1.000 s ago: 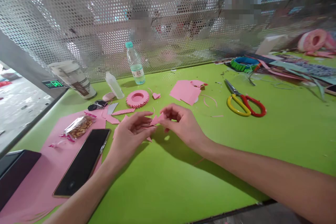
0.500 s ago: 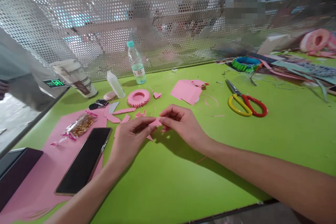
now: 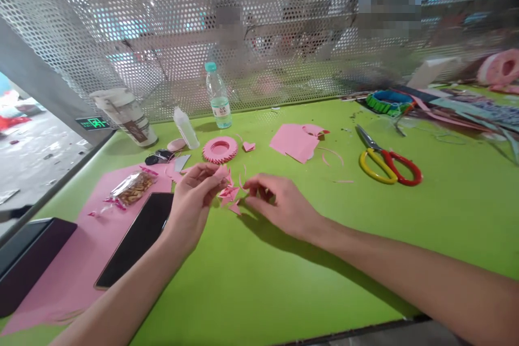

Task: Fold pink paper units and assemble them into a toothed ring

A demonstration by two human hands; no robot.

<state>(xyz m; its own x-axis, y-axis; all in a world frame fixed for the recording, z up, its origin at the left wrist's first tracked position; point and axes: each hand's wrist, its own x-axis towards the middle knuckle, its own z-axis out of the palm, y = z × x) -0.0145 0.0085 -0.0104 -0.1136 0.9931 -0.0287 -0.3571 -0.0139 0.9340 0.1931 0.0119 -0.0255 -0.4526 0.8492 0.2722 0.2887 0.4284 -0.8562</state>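
My left hand [image 3: 197,194] pinches a small piece of pink paper [image 3: 221,172] between thumb and fingers. Just right of it, my right hand [image 3: 275,200] hovers with curled fingers and a gap between thumb and forefinger; nothing shows in it. Between the hands lie a folded pink paper star shape [image 3: 228,193] and a pointed pink scrap [image 3: 235,207]. Behind them rests a pink pleated paper ring [image 3: 220,150], with a small pink paper heart [image 3: 248,146] beside it. A cut pink sheet [image 3: 292,139] lies farther back to the right.
Scissors [image 3: 385,165] with yellow and red handles lie at right. A water bottle [image 3: 219,100], white glue bottle [image 3: 186,128] and paper cup [image 3: 127,119] stand along the mesh. A phone [image 3: 135,240] and snack packet [image 3: 133,188] are at left. Craft strips [image 3: 458,111] pile up far right.
My hands have parted: the left has moved back and left with the paper piece, while the right has let go and its fingers have spread. The view has shifted slightly left.
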